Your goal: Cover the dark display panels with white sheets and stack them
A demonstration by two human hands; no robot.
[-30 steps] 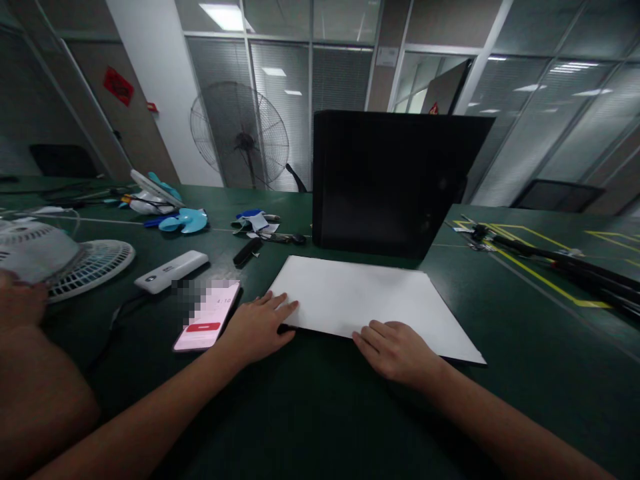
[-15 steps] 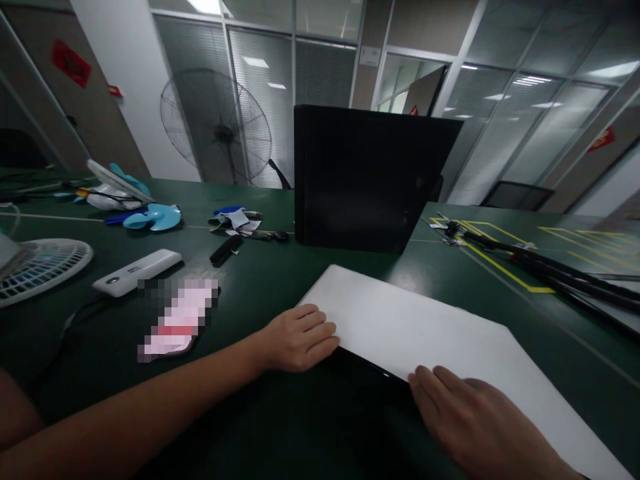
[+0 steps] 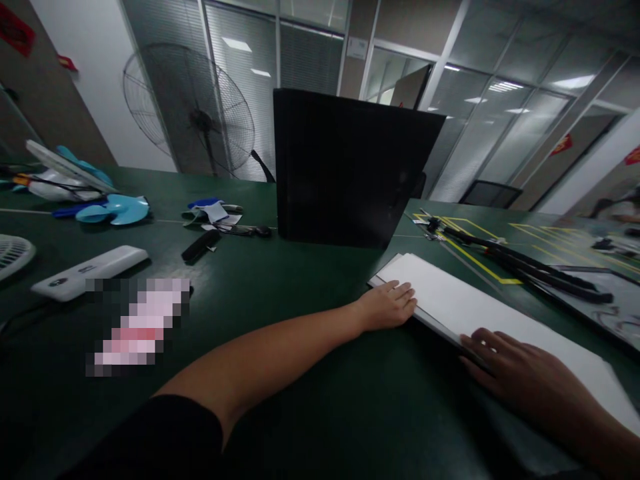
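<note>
While left hand [image 3: 389,307] lies flattened on white panel [image 3: 480,300], right hand [image 3: 520,370] curls at edge [image 3: 437,325]; hands' grip unclear.

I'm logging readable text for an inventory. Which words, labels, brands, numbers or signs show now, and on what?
None can be read.
White device, left: dark marks, too small.
Phone: screen pixelated.
Wall plate: too faint.
Small red sign: too blurred.
Red hanging, far left: cut off, illegible.

On a flat dark-green table [image 3: 300,413], a long white plastic device [image 3: 90,272] lies left, a white rectangular board [image 3: 500,308] right, and a black rectangular panel [image 3: 350,173] behind, between them.
</note>
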